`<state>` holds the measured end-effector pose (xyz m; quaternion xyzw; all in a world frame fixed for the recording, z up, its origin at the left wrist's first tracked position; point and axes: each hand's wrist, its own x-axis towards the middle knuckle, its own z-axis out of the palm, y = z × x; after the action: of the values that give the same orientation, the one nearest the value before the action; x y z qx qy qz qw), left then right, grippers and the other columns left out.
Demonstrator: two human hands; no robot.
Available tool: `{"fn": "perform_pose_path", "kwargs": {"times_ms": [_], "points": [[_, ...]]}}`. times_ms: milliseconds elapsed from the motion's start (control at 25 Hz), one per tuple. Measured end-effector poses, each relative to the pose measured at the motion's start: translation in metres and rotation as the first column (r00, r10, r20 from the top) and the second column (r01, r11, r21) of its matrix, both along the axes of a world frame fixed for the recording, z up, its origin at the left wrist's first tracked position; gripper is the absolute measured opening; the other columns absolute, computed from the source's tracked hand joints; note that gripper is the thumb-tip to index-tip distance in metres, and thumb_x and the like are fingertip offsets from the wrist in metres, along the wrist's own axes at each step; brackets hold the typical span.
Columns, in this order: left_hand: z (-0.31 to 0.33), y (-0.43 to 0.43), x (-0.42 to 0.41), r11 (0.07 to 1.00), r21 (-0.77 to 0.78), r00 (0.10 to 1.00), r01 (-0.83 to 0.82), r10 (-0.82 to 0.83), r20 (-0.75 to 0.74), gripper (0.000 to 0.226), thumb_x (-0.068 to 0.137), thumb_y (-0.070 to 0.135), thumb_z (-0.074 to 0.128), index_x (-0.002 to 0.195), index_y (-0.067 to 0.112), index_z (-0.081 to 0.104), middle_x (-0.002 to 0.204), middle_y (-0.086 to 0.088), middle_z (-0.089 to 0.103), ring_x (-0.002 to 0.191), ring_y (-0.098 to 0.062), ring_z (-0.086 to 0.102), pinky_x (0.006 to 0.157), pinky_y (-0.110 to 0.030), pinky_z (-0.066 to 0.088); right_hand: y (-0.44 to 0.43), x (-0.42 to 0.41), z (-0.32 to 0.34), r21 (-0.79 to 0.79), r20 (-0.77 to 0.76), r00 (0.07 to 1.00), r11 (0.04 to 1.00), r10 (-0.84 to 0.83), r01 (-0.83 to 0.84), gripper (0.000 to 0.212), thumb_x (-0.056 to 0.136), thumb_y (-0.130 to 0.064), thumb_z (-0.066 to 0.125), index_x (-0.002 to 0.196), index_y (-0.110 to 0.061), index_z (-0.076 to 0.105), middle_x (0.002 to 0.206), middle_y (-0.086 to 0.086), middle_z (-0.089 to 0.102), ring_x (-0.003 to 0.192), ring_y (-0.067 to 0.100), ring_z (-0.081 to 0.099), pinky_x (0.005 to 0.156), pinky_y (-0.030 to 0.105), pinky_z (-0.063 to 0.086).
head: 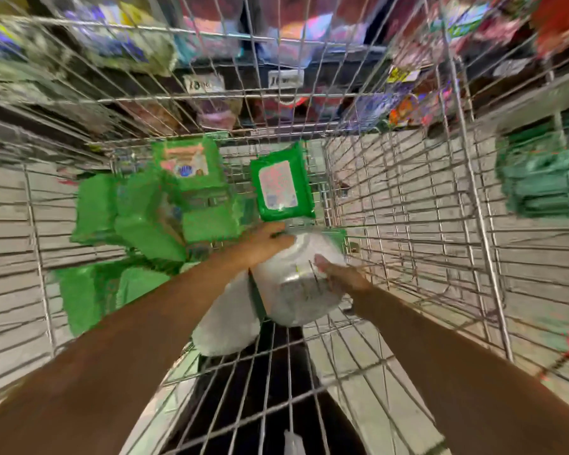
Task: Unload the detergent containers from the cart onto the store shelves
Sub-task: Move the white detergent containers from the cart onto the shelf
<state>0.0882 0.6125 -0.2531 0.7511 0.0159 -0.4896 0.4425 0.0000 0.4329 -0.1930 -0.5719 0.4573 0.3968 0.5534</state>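
Grip: my left hand (266,239) curls over the top of the wrapped pack (296,280); my right hand (339,274) lies against its side, hold unclear.
Pack: low inside the cart (408,198).
Remaining: several green packs (138,211) in the cart, so I judge unloading far from done.

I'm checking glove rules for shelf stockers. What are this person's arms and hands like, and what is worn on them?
The left forearm and right forearm are bare, with no sleeve in view. The left hand and right hand wear no gloves. No watch, bracelet or ring shows, though the picture is blurred.
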Motion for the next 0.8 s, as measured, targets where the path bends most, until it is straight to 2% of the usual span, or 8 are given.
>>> {"fn": "perform_pose_path", "kwargs": {"times_ms": [120, 280, 360, 400, 480, 560, 640, 800], "points": [[-0.024, -0.007, -0.001, 0.995, 0.0, 0.99, 0.095, -0.095, -0.104, 0.067, 0.087, 0.045, 0.064, 0.145, 0.019, 0.041, 0.151, -0.003, 0.037, 0.136, -0.022, 0.039, 0.113, -0.032, 0.031, -0.003, -0.004, -0.005, 0.18, -0.018, 1.0, 0.984, -0.014, 0.017, 0.041, 0.086, -0.05, 0.058, 0.089, -0.01, 0.069, 0.078, 0.009, 0.071, 0.059, 0.024, 0.066, 0.055, 0.027, 0.049], [-0.03, -0.007, 0.009, 0.98, 0.024, 0.973, 0.197, -0.193, -0.129, 0.091, 0.071, 0.07, 0.065, 0.147, 0.029, 0.037, 0.159, 0.002, 0.025, 0.144, -0.021, 0.025, 0.117, -0.033, 0.018, 0.003, -0.007, -0.007, 0.125, -0.035, 0.985, 0.977, -0.171, 0.174, 0.059, 0.074, -0.049, 0.07, 0.111, -0.004, 0.064, 0.1, 0.015, 0.071, 0.076, 0.025, 0.067, 0.052, 0.026, 0.053], [-0.018, -0.005, 0.011, 0.979, 0.024, 0.973, 0.204, -0.2, -0.119, 0.1, 0.059, 0.076, 0.062, 0.145, 0.032, 0.04, 0.157, 0.003, 0.03, 0.142, -0.022, 0.031, 0.116, -0.037, 0.023, 0.006, -0.008, -0.001, 0.114, -0.03, 0.981, 0.974, -0.191, 0.193, 0.05, 0.081, -0.045, 0.069, 0.115, -0.009, 0.067, 0.111, 0.011, 0.071, 0.088, 0.024, 0.065, 0.053, 0.024, 0.054], [-0.011, -0.004, 0.011, 0.983, 0.027, 0.977, 0.182, -0.177, -0.117, 0.097, 0.058, 0.075, 0.065, 0.143, 0.032, 0.043, 0.155, 0.003, 0.034, 0.14, -0.023, 0.035, 0.116, -0.038, 0.025, 0.006, -0.006, 0.004, 0.118, -0.029, 0.981, 0.974, -0.191, 0.193, 0.039, 0.082, -0.045, 0.068, 0.107, -0.014, 0.072, 0.103, 0.007, 0.073, 0.085, 0.022, 0.068, 0.053, 0.024, 0.054], [0.01, 0.0, 0.011, 0.996, 0.033, 0.989, 0.08, -0.076, -0.125, 0.085, 0.056, 0.069, 0.076, 0.132, 0.035, 0.056, 0.144, 0.003, 0.05, 0.128, -0.023, 0.051, 0.11, -0.039, 0.038, 0.005, -0.002, 0.019, 0.15, -0.003, 0.971, 0.96, -0.238, 0.236, 0.023, 0.086, -0.038, 0.066, 0.084, -0.017, 0.076, 0.078, 0.0, 0.076, 0.066, 0.016, 0.072, 0.048, 0.022, 0.053], [0.04, 0.008, 0.014, 0.996, 0.022, 0.98, -0.081, 0.084, -0.181, 0.079, 0.039, 0.065, 0.085, 0.11, 0.034, 0.07, 0.12, 0.003, 0.069, 0.1, -0.019, 0.068, 0.089, -0.032, 0.054, 0.003, 0.009, 0.038, 0.183, 0.088, 0.956, 0.948, -0.281, 0.262, 0.014, 0.088, -0.027, 0.066, 0.086, -0.014, 0.07, 0.069, 0.0, 0.075, 0.056, 0.014, 0.071, 0.045, 0.02, 0.051], [0.071, 0.02, 0.018, 0.971, -0.029, 0.938, -0.237, 0.221, -0.266, 0.076, 0.038, 0.059, 0.089, 0.103, 0.025, 0.072, 0.102, -0.002, 0.075, 0.085, -0.023, 0.073, 0.077, -0.032, 0.057, 0.005, 0.024, 0.064, 0.159, 0.182, 0.958, 0.968, -0.222, 0.194, 0.011, 0.086, -0.025, 0.068, 0.088, -0.015, 0.068, 0.073, 0.002, 0.074, 0.057, 0.012, 0.071, 0.045, 0.02, 0.051], [0.149, 0.048, 0.01, 0.848, -0.171, 0.835, -0.502, 0.423, -0.353, 0.034, 0.062, 0.048, 0.077, 0.081, 0.02, 0.079, 0.083, -0.005, 0.077, 0.068, -0.021, 0.074, 0.053, -0.027, 0.056, 0.024, 0.038, 0.126, 0.102, 0.372, 0.92, 0.991, -0.119, 0.087, 0.02, 0.081, -0.023, 0.073, 0.099, -0.021, 0.065, 0.092, 0.003, 0.073, 0.064, 0.01, 0.071, 0.046, 0.016, 0.05]]}}
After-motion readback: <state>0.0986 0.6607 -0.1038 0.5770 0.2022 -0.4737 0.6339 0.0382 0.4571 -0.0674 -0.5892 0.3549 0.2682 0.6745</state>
